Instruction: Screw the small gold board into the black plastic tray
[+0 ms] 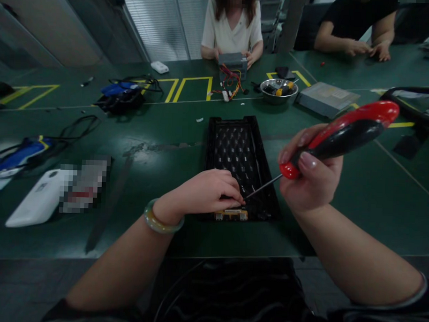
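A black plastic tray-like housing (232, 147) lies on the green table in front of me. At its near end sits a small orange-brown circuit board (235, 215) with metal connectors. My right hand (310, 176) grips a red and black screwdriver (352, 130), its thin shaft slanting down left to the housing's near end. My left hand (213, 191) rests over the near left part of the housing, fingers closed together beside the screwdriver tip. Whatever those fingertips pinch is too small to make out.
Across the table (158, 161), a person holds a grey metal box (234, 63) with coloured wires. A metal bowl (278, 98) of tools and a flat grey box (327, 99) stand back right. A white device (35, 199) and blue tools (23, 156) lie left.
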`<state>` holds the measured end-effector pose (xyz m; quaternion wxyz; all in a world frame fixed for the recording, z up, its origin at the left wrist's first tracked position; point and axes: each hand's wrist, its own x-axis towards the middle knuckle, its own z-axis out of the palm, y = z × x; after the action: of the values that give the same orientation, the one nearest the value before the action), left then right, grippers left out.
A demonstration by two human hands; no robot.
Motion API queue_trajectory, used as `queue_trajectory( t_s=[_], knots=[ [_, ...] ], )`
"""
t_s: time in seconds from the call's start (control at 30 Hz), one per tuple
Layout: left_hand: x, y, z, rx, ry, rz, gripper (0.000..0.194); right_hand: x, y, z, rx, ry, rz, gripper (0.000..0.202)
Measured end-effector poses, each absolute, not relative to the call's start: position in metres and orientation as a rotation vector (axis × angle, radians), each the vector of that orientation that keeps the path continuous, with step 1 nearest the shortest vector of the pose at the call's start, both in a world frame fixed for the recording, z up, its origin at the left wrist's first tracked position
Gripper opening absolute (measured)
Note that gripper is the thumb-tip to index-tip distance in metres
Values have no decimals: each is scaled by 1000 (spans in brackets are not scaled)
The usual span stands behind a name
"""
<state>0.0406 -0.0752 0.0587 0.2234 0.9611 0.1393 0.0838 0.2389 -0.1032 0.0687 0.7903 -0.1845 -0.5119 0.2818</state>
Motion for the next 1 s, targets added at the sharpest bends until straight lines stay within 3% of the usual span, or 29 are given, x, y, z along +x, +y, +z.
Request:
queue_trajectory(
  t_s=[0.6,0.8,1.0],
  knots=[
    [42,-77,58,2613,358,288,17,241,-119,62,-593,-1577,756,25],
    [43,-79,56,2618,426,319,17,242,-112,59,-638,-1637,697,40],
    [44,-79,57,2610,435,268,15,240,-114,58,-560,-1564,1031,42]
  ],
)
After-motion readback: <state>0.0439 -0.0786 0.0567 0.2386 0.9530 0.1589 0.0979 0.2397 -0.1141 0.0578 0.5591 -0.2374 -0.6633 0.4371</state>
